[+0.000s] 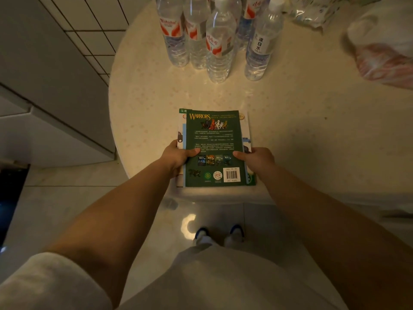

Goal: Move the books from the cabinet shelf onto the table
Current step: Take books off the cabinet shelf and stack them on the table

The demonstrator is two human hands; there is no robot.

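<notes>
A small stack of books lies at the near edge of the round cream table [301, 135]. On top is a green "Warriors" book [214, 139], back cover up, with a barcode at its near right corner. Under it sits a wider white and blue book [246, 128], whose edges stick out left and right. My left hand [176, 157] grips the stack's left side, thumb on the green cover. My right hand [257, 158] grips the right side the same way. The cabinet shelf is not in view.
Several clear water bottles [220, 41] stand in a cluster at the table's far side. Plastic bags [380, 45] lie at the far right. A grey cabinet [55, 86] stands to the left. My shoes [201, 234] rest on the glossy tiled floor below the table edge.
</notes>
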